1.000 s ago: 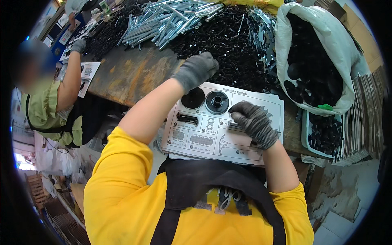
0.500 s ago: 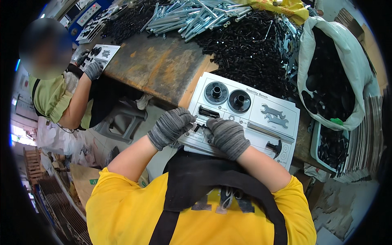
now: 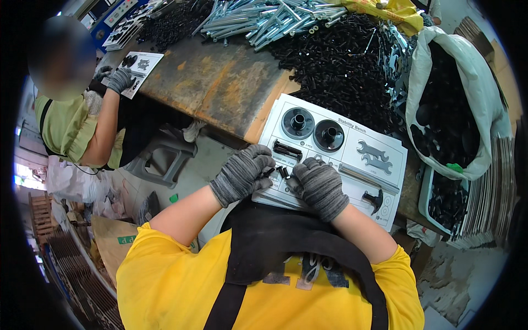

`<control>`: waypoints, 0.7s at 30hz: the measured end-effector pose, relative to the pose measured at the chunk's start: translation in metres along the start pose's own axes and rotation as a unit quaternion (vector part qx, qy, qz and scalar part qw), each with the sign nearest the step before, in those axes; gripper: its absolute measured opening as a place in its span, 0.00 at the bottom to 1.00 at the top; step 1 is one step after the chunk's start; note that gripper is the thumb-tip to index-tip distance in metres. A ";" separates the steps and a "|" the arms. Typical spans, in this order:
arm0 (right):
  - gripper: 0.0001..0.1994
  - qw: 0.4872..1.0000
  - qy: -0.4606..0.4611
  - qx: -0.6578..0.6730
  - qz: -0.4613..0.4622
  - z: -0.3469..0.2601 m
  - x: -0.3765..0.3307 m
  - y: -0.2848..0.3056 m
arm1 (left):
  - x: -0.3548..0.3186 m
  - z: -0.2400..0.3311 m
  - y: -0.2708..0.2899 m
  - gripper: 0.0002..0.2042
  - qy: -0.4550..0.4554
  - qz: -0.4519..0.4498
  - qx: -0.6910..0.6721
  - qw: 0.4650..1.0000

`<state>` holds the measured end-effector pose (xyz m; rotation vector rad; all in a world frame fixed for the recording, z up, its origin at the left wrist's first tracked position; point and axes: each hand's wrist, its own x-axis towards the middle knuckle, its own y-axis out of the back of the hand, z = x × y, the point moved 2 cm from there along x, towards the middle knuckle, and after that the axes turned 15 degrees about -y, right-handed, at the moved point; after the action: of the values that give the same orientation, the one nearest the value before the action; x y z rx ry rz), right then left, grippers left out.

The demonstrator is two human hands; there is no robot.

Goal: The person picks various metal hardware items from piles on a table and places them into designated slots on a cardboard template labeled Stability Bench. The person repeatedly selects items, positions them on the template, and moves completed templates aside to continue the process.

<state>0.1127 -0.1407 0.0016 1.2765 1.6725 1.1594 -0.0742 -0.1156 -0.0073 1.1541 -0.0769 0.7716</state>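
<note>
Both my hands wear grey knitted gloves over a white printed card (image 3: pixel 344 140), which tops a stack at the bench edge. My left hand (image 3: pixel 242 175) pinches a small black bolt (image 3: pixel 269 172) at the card's left side. Beside it, small black bolts (image 3: pixel 283 172) lie against the fingertips of my right hand (image 3: pixel 320 188), whose fingers are curled; what they grip is hidden. On the card are two round black flanged pieces (image 3: pixel 297 123), long black bolts (image 3: pixel 287 150), flat wrenches (image 3: pixel 375 157), a silver rod (image 3: pixel 367 179) and a black T-shaped knob (image 3: pixel 374 201).
Beyond the card spreads a heap of black bolts (image 3: pixel 344 71), with silver rods (image 3: pixel 269 22) behind. A white sack (image 3: pixel 484 126) of black parts stands at right, above a bin (image 3: pixel 448 203). At left, a gloved co-worker (image 3: pixel 82 126) handles another card (image 3: pixel 144 71).
My hands have shifted slightly right, along with the view. The small bolts now sit closer to my right fingertips, and a black bolt shows at my left fingertips.
</note>
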 end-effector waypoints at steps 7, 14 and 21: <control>0.11 0.998 0.061 0.013 0.017 -0.011 0.002 -0.016 | 0.008 -0.004 -0.002 0.18 0.025 -0.095 -0.038 0.994; 0.13 0.999 0.043 -0.008 -0.006 -0.007 -0.003 -0.012 | 0.004 -0.004 -0.005 0.18 0.021 -0.058 -0.031 0.998; 0.15 0.997 0.053 0.008 -0.059 0.005 -0.009 0.000 | 0.014 -0.004 -0.003 0.18 0.010 -0.064 -0.063 0.996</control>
<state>0.1193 -0.1486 0.0005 1.1258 1.8113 1.1615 -0.0636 -0.1056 -0.0060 1.0219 -0.0349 0.6552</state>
